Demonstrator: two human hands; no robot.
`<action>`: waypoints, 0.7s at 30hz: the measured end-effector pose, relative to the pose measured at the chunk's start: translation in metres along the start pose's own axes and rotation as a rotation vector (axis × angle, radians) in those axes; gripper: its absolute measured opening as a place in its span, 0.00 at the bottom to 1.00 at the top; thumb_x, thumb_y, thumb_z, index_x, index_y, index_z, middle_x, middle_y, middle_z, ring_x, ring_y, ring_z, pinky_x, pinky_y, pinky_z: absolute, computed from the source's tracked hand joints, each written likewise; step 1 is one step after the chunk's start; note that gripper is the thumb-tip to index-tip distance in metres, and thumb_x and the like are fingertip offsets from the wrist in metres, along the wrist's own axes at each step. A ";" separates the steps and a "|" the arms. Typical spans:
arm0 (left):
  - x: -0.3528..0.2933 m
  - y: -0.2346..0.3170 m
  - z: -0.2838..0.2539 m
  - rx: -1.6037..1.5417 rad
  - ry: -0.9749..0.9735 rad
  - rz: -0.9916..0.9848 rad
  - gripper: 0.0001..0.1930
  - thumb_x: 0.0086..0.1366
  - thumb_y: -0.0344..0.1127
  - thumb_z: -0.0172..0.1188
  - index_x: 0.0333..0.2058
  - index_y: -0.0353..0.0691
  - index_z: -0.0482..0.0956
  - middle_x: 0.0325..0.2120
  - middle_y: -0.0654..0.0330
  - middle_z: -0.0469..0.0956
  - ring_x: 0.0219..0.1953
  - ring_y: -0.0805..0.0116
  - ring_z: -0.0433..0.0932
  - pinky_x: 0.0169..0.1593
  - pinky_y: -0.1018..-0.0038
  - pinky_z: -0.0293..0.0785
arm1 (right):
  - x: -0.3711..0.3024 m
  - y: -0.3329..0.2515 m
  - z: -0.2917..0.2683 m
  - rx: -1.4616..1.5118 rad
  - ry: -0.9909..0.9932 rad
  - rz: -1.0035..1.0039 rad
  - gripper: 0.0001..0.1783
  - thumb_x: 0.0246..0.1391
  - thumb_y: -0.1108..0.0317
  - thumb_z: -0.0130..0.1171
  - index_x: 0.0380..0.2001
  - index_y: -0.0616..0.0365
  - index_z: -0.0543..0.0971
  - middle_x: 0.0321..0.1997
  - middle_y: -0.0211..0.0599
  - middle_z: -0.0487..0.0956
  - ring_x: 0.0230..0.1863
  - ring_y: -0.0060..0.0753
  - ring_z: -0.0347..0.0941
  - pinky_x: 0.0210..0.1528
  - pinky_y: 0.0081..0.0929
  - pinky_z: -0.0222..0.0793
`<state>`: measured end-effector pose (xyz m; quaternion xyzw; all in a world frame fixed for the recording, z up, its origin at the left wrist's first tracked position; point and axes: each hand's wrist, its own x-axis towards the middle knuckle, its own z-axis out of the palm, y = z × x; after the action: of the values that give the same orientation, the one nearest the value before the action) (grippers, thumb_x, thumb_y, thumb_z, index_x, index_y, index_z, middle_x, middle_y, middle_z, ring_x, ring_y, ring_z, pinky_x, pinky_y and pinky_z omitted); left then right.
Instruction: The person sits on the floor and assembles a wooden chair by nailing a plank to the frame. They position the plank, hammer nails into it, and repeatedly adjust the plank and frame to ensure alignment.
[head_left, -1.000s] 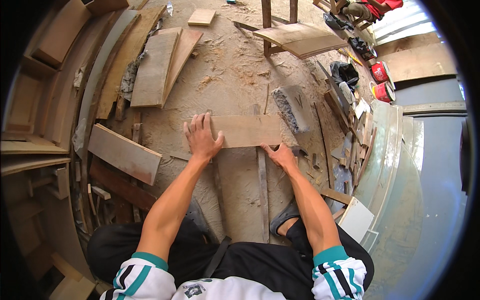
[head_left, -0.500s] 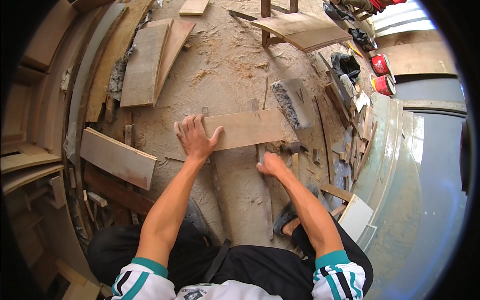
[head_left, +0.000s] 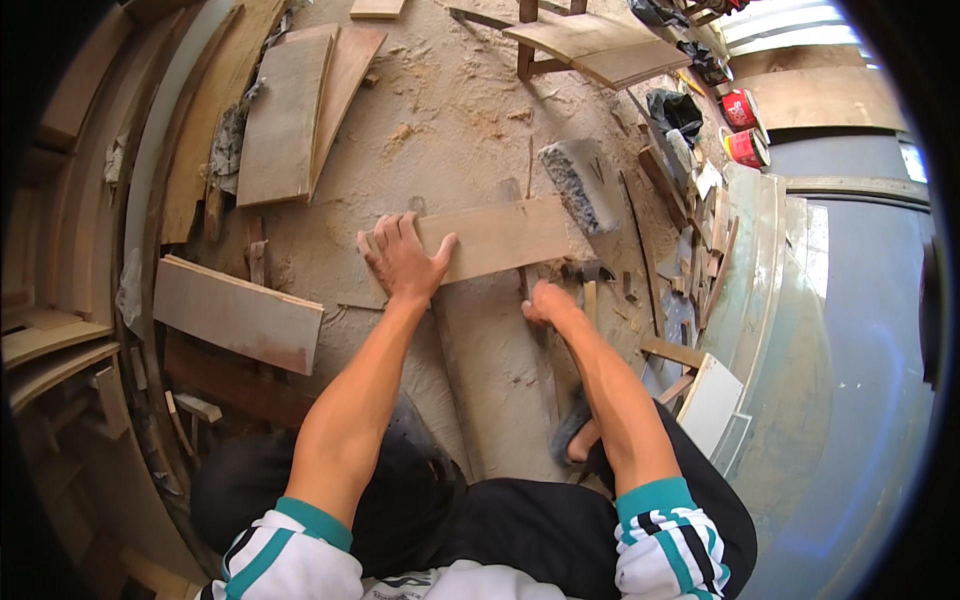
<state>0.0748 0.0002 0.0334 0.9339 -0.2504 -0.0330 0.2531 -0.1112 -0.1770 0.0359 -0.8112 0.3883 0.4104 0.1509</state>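
Note:
My left hand (head_left: 408, 260) lies spread on the left part of a flat, pale plywood board (head_left: 510, 237). The board rests across two long wooden strips, a left strip (head_left: 452, 370) and a right strip (head_left: 545, 372), which run toward me over the dusty ground. Just below the board's near edge, my right hand (head_left: 549, 303) is closed beside the right strip. Its curled fingers hide whatever may be in them. A hammer (head_left: 588, 270) with a dark head and pale handle lies just right of that hand.
A grey block (head_left: 580, 185) with a rough side lies beyond the board's right end. Plywood panels (head_left: 285, 115) lean at the far left, and a shorter board (head_left: 238, 313) stands nearer. Wood scraps (head_left: 705, 240) are piled at right. A low wooden stand (head_left: 600, 52) is at the back.
The view has shifted slightly. My left hand and the board have moved a little to the right, and the board's right end sits higher in view. My right hand stays closed near the strip.

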 end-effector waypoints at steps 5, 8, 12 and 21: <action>-0.001 -0.005 0.005 0.008 0.009 -0.017 0.38 0.54 0.65 0.65 0.55 0.45 0.70 0.57 0.56 0.66 0.69 0.59 0.54 0.72 0.48 0.31 | -0.008 -0.024 -0.022 -0.121 -0.180 0.071 0.26 0.54 0.55 0.58 0.48 0.67 0.78 0.52 0.58 0.79 0.56 0.53 0.76 0.56 0.41 0.73; -0.001 -0.006 0.007 0.034 0.032 0.003 0.39 0.55 0.65 0.64 0.56 0.43 0.69 0.57 0.58 0.68 0.69 0.59 0.55 0.72 0.48 0.32 | -0.019 -0.027 -0.016 -0.111 0.016 0.057 0.22 0.54 0.56 0.58 0.45 0.61 0.83 0.49 0.54 0.82 0.53 0.51 0.78 0.52 0.39 0.75; -0.002 -0.007 0.008 0.043 0.038 0.015 0.39 0.55 0.66 0.63 0.57 0.43 0.69 0.58 0.58 0.68 0.68 0.58 0.55 0.72 0.47 0.32 | -0.045 -0.070 0.010 -0.336 0.032 -0.029 0.18 0.55 0.57 0.59 0.43 0.56 0.85 0.46 0.48 0.84 0.49 0.49 0.81 0.49 0.37 0.77; -0.001 -0.003 0.007 0.038 0.030 -0.009 0.39 0.54 0.65 0.64 0.56 0.43 0.70 0.56 0.55 0.68 0.68 0.57 0.55 0.72 0.47 0.30 | -0.075 -0.094 0.044 0.218 0.038 -0.447 0.31 0.56 0.48 0.54 0.51 0.65 0.76 0.45 0.59 0.82 0.47 0.59 0.79 0.47 0.49 0.75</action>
<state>0.0736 -0.0001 0.0257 0.9400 -0.2430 -0.0154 0.2390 -0.0914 -0.0528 0.0610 -0.8635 0.2440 0.3071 0.3170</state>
